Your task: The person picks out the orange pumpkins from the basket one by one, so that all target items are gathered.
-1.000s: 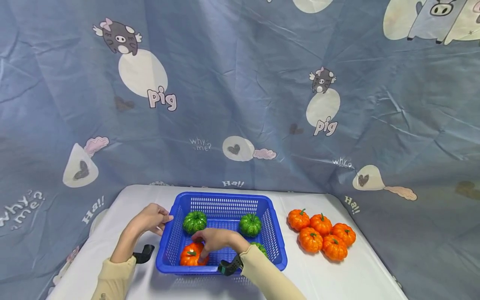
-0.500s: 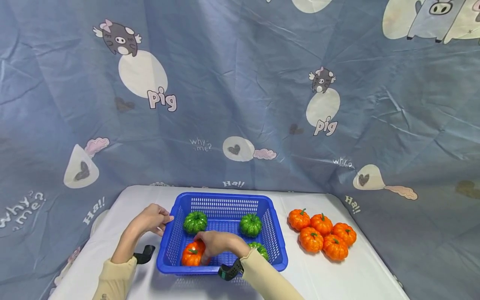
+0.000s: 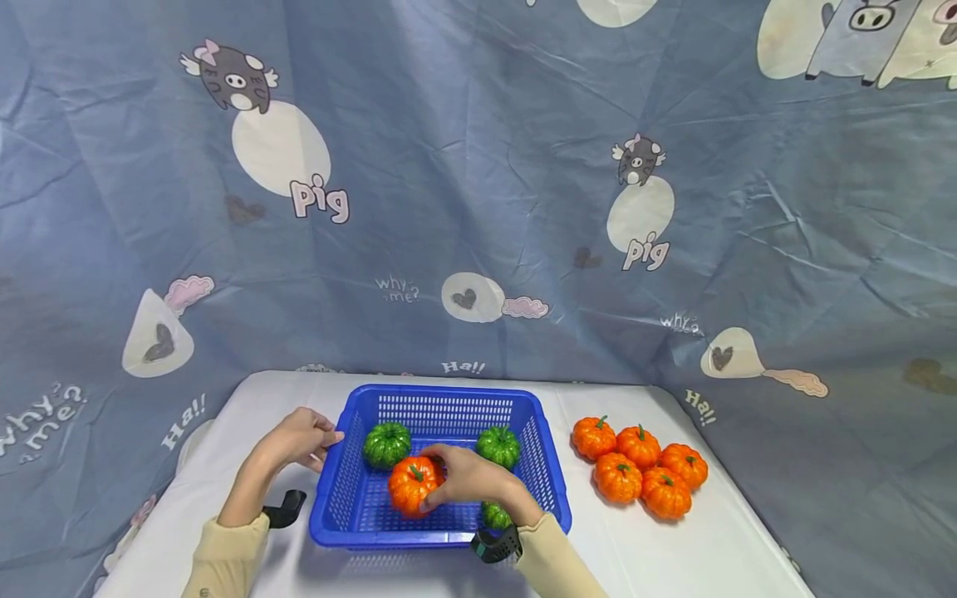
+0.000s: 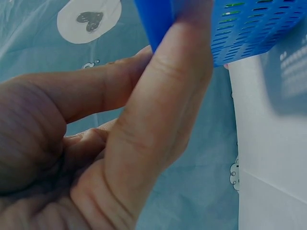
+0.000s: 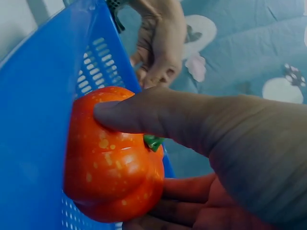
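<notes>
In the head view my right hand [image 3: 478, 480] grips a small orange pumpkin [image 3: 409, 492] inside the blue plastic basket [image 3: 449, 391]. Seen from the right wrist, the thumb presses on one side of the orange pumpkin [image 5: 115, 163] and the fingers lie against the other side, with the green stem between. My left hand [image 3: 297, 436] pinches the basket's left rim between thumb and fingers, as the left wrist view also shows at the blue rim [image 4: 156, 24]. Three green pumpkins sit in the basket: one back left [image 3: 387, 446], one back right [image 3: 499, 447] and one front right [image 3: 495, 516], partly hidden by my right hand and wrist.
Several orange pumpkins [image 3: 643, 469] are grouped on the white tabletop [image 3: 718, 540] to the right of the basket. A blue printed cloth [image 3: 478, 208] hangs behind the table and along its sides.
My right hand has taken hold of the orange pumpkin and lifted it from the basket's front left corner, back and to the right. The left hand stays at the rim.
</notes>
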{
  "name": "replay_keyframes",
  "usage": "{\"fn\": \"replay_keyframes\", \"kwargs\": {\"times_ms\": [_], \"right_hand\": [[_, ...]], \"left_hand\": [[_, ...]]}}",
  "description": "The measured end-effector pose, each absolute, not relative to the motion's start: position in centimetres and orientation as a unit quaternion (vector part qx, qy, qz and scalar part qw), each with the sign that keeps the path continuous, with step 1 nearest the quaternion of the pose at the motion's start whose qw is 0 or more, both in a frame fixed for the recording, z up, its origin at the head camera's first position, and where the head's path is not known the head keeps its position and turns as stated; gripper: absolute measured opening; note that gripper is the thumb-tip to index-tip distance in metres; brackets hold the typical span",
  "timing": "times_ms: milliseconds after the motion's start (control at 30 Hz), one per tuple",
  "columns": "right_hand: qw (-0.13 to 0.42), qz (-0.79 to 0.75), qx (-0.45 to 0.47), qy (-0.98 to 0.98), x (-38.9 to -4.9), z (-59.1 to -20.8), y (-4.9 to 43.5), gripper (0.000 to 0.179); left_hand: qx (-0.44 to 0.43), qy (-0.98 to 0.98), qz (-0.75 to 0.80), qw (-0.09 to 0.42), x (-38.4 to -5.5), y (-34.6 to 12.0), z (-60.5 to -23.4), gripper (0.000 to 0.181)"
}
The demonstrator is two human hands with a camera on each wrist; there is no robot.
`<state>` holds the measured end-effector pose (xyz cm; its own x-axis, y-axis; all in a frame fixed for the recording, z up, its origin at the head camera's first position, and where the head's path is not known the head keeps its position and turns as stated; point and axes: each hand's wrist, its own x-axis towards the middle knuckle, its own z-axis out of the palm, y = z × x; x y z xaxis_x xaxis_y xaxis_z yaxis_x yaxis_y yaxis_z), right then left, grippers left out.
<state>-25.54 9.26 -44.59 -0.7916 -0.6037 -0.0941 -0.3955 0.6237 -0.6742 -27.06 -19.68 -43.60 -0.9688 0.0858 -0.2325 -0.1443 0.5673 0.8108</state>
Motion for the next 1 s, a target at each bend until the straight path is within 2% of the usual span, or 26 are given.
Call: {"fn": "replay_keyframes", "kwargs": {"times_ms": [200,467,567,767,1000], "right_hand": [[0.155,-0.390,-0.259,0.870,-25.9,-44.4,12.0,0.069],[0.095,-0.457,-0.207,0.860,-26.5,-43.2,18.7,0.069],[0.080,-0.498,-0.155,0.849,-26.4,-42.5,21.8,0.071],[0.000,-0.489,-0.034,0.872,-26.1,-41.3,28.7,0.078],[-0.043,-0.472,0.118,0.873,-24.2,-41.5,36.5,0.092]], "left_hand": [[-0.019,0.875,0.468,0.121,-27.0,-19.6,-43.5,0.028],[-0.023,0.877,0.463,0.125,-27.0,-19.7,-43.6,0.030],[-0.022,0.877,0.463,0.124,-27.0,-19.9,-43.7,0.030],[-0.021,0.878,0.463,0.122,-27.1,-20.0,-43.6,0.028],[-0.016,0.876,0.465,0.124,-27.1,-19.9,-43.7,0.028]]}}
